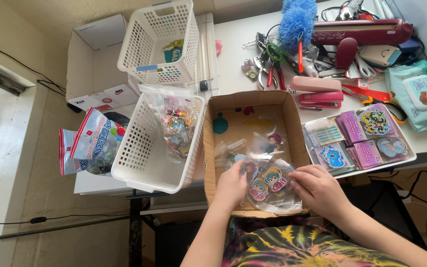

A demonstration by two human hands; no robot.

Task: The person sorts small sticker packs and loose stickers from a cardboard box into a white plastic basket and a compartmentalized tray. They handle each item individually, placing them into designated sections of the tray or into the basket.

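Clear plastic bag of cartoon stickers lay in the cardboard box; my left hand pinched its left edge, my right hand, palm down, fingers curled, pinched its right edge.

Cardboard box between basket on left and sticker tray on right.

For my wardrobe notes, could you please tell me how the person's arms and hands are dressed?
Both forearms are bare: no sleeves, gloves, watch or rings show on the left hand or right hand. A tie-dye shirt in yellow, pink, green and black covers the torso.
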